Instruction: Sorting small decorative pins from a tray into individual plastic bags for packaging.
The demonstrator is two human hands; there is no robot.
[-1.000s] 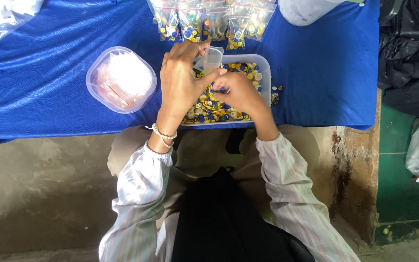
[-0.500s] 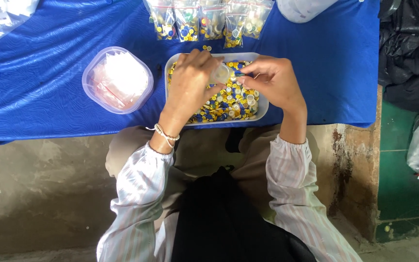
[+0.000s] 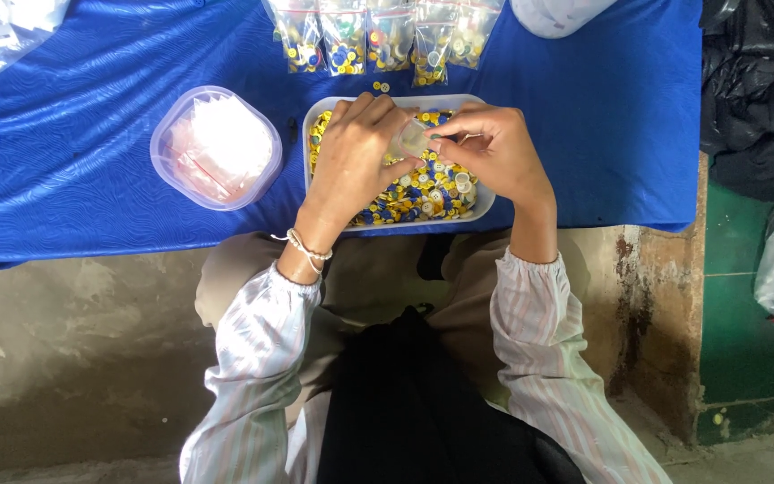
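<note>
A white rectangular tray (image 3: 485,195) full of small yellow, blue and white buttons (image 3: 423,193) sits on the blue cloth in front of me. Over it my left hand (image 3: 351,161) and my right hand (image 3: 490,148) meet. Both pinch a small clear plastic bag (image 3: 412,139) between their fingertips, held just above the buttons. What the little bag contains cannot be made out.
A clear round-cornered tub (image 3: 215,148) of empty small bags stands left of the tray. Several filled bags of buttons (image 3: 378,36) lie in a row behind it. Two loose buttons (image 3: 381,87) rest on the blue tablecloth (image 3: 73,161). Black bags (image 3: 759,99) are piled at the right.
My right hand has come back left from the tray's right side to meet the left hand at the small bag. The view has shifted slightly, so the tray appears lower.
</note>
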